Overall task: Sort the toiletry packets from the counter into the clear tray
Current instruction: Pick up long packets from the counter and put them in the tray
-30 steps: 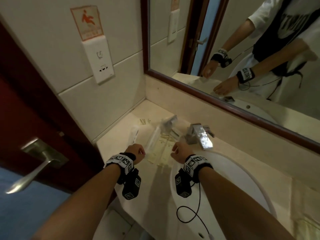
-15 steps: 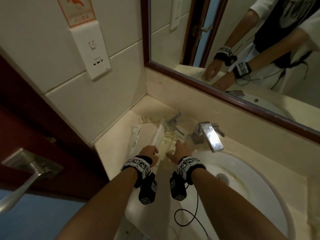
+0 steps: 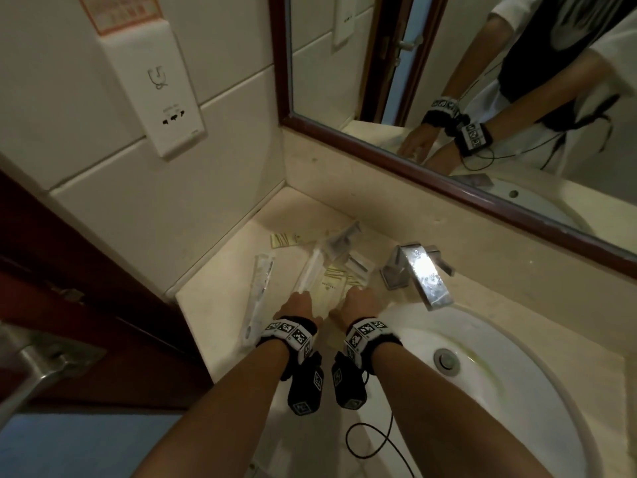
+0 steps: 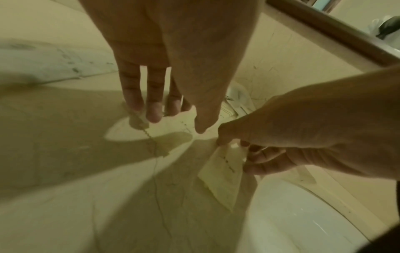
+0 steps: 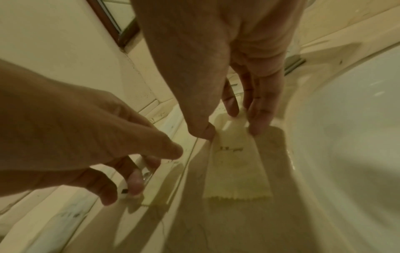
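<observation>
Several cream toiletry packets [image 3: 332,282] lie on the counter left of the tap, partly inside a clear tray [image 3: 341,238]. My right hand [image 3: 360,300] pinches the top edge of one cream packet [image 5: 237,164] between thumb and fingers; the same packet [image 4: 225,171] lies flat beside the basin. My left hand [image 4: 176,123] reaches down with straight fingers, their tips at the edge of a clear wrapper [image 4: 138,119]. A long clear toothbrush packet [image 3: 258,294] lies left of my left hand [image 3: 300,307]. A small striped packet [image 3: 284,239] sits at the back.
A chrome tap [image 3: 418,274] stands right of the packets, above the white basin [image 3: 499,374]. The mirror [image 3: 448,81] runs along the back wall and a tiled wall with a socket [image 3: 172,115] closes the left. A dark door [image 3: 69,305] borders the counter's left end.
Both hands have moved forward onto the packets and closer together. The right hand has taken hold of a cream packet. The view has tilted down towards the counter.
</observation>
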